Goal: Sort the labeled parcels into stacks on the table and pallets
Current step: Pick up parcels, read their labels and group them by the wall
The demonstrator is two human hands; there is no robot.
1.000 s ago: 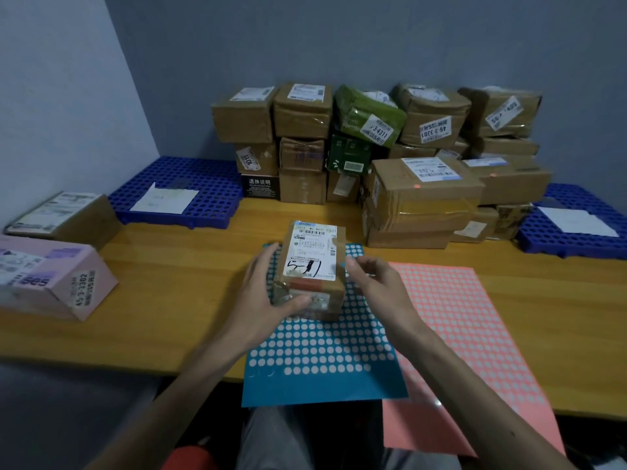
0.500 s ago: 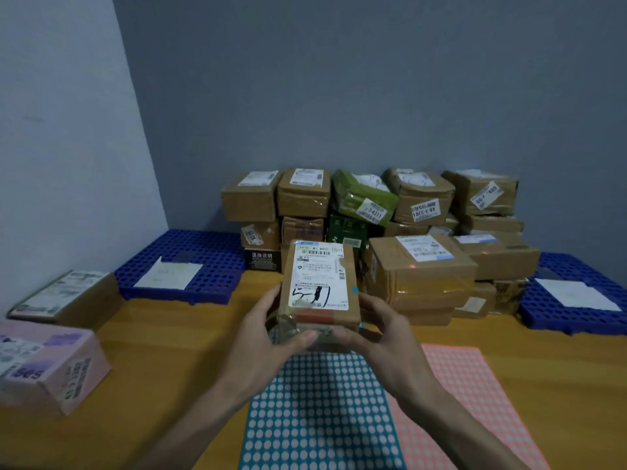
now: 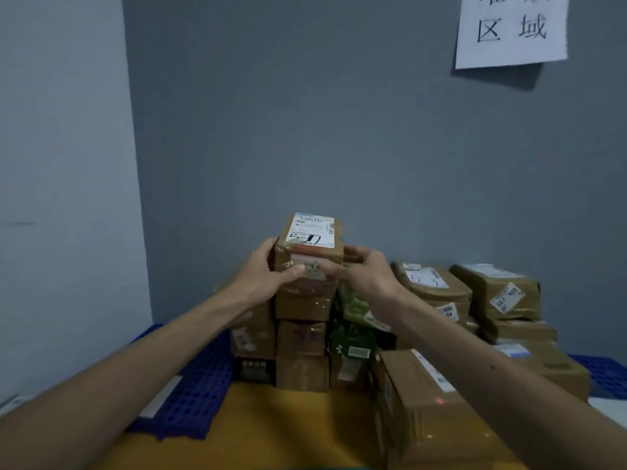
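Observation:
A small brown cardboard parcel with a white label and black handwriting on top is held at the top of the stack of parcels against the back wall. My left hand grips its left side with the thumb across the front. My right hand grips its right side, fingers curled round the edge. Whether the parcel rests on the box below or hangs just above it I cannot tell.
More taped brown parcels and a green one fill the right of the pile. A large box lies on the wooden table. A blue pallet sits at left, another at right. A paper sign hangs on the wall.
Both hands lifted the parcel off the dotted mat, carried it forward and up to the top of the back stack. The view tilted upward, so the mats dropped out of sight.

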